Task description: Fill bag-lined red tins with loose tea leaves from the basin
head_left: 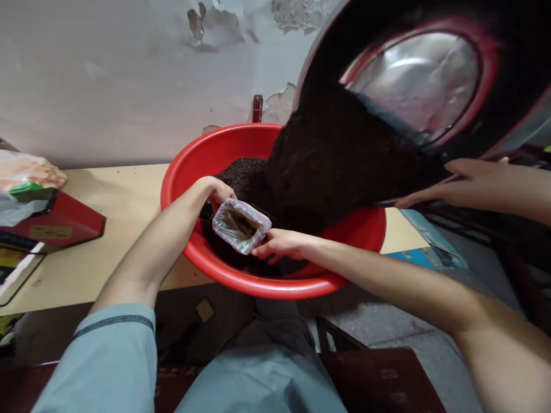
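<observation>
Though patchy, pale wall (107, 86) behind cream tabletop (129, 195) and red basin (275, 288).

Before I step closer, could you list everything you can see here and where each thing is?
Plastic bag: one, clear, held open over the tub
Tub: one, red, on the table
Grainy material: uncounted, nearly black, in the tub and the basin's mouth
Basin: one, black and silvery with red, tipped above the tub
Table: one, pale yellow, under the tub
Box: one, red, table's left
Wall: one, whitish, peeling, behind
Floor: one, grey, lower right
Another person's hand: one, bare, by the basin's lower edge
Left hand: one, bare, bag's far left edge
Right hand: one, bare, bag's right side
</observation>
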`<state>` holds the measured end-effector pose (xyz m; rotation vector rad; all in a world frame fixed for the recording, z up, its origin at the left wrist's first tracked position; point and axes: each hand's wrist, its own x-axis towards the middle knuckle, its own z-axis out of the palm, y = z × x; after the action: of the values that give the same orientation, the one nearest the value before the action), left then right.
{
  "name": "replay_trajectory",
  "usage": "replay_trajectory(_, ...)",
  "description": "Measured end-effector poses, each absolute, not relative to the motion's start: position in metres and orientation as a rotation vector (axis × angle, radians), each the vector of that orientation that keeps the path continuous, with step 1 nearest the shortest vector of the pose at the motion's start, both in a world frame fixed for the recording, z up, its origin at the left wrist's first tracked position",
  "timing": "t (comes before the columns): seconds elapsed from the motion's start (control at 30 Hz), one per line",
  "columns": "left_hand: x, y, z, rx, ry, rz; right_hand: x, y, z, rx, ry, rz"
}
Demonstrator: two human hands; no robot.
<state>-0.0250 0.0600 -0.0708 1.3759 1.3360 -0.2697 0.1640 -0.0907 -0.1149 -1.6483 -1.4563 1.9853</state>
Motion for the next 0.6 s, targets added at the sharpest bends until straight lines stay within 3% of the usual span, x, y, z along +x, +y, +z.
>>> replay_trajectory(0.6,-0.029,0.062,-0.073,1.468,1.260,-0.253,0.176,-0.084,-0.101,-1.732,-1.339,1.987)
